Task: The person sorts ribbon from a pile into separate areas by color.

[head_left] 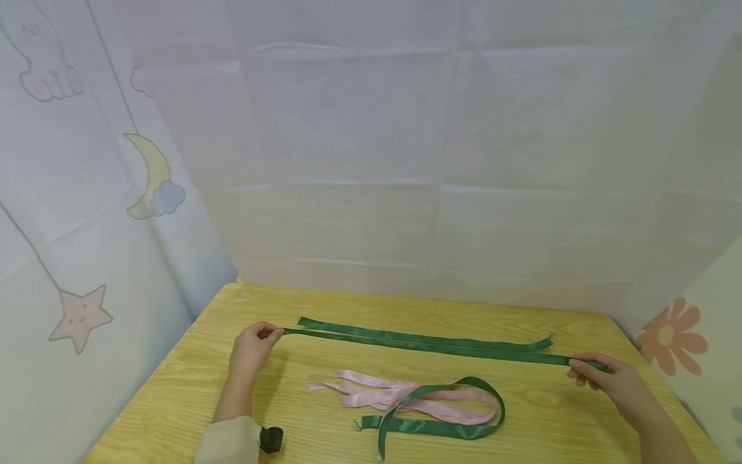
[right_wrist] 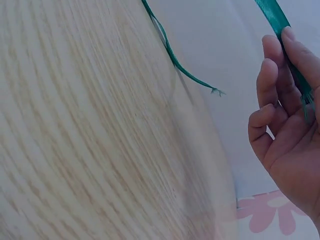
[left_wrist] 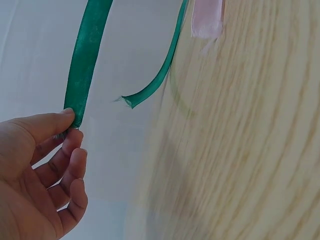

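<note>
A green ribbon [head_left: 429,348] is stretched nearly straight between both hands, above the table. Its left end is pinched between thumb and forefinger of my left hand [head_left: 252,348], as the left wrist view also shows for the ribbon [left_wrist: 85,60]. Toward its other end, my right hand [head_left: 611,380] pinches it, and a frayed tip [right_wrist: 307,102] hangs past the thumb across the palm. Just behind lies a second green ribbon [head_left: 406,336], roughly parallel, with its ends curling up off the table. Nearer me, a folded bundle of pink ribbon [head_left: 377,394] lies under a looped green ribbon [head_left: 440,427].
The wooden table [head_left: 313,432] has its back edge along a pale hanging sheet [head_left: 359,129]. Printed sheets with a star [head_left: 81,316] and a flower [head_left: 666,334] stand at the left and right sides. A small black object [head_left: 271,439] sits at the left sleeve.
</note>
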